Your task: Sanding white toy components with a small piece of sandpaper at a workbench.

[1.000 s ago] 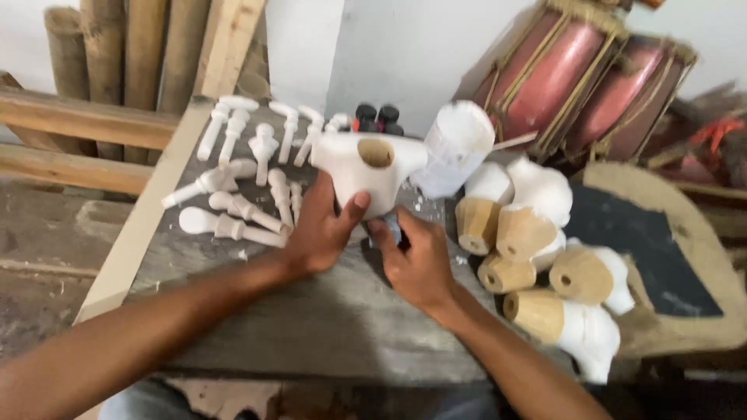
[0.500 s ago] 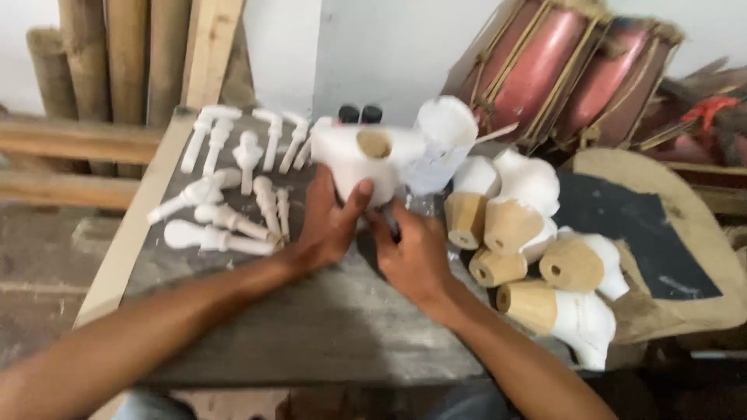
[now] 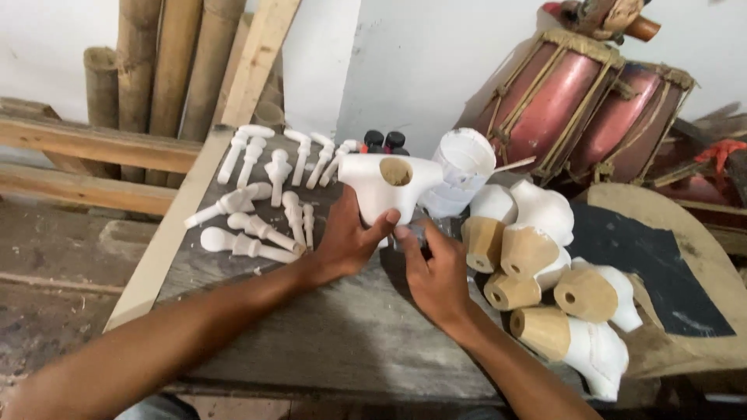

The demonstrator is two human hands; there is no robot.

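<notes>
My left hand [image 3: 348, 243] grips the lower part of a white-painted wooden body piece [image 3: 387, 187] with a round bare-wood hole on top, standing on the grey workbench [image 3: 311, 350]. My right hand [image 3: 436, 272] sits just right of it, fingers curled by the base of the piece, over a small object that I cannot make out. A white-smeared plastic cup [image 3: 461, 171] stands right behind the piece.
Several white-painted pegs [image 3: 257, 210] lie spread on the left of the bench. Several white pieces with bare wood ends [image 3: 545, 272] lie at the right. Two black bottle caps [image 3: 384, 141] stand at the back. Reddish drums [image 3: 591, 109], bamboo poles [image 3: 156, 70] and black sandpaper [image 3: 638, 272] surround.
The view has shifted slightly. Both hands stay at the white body piece, with small movement of the fingers at its base.
</notes>
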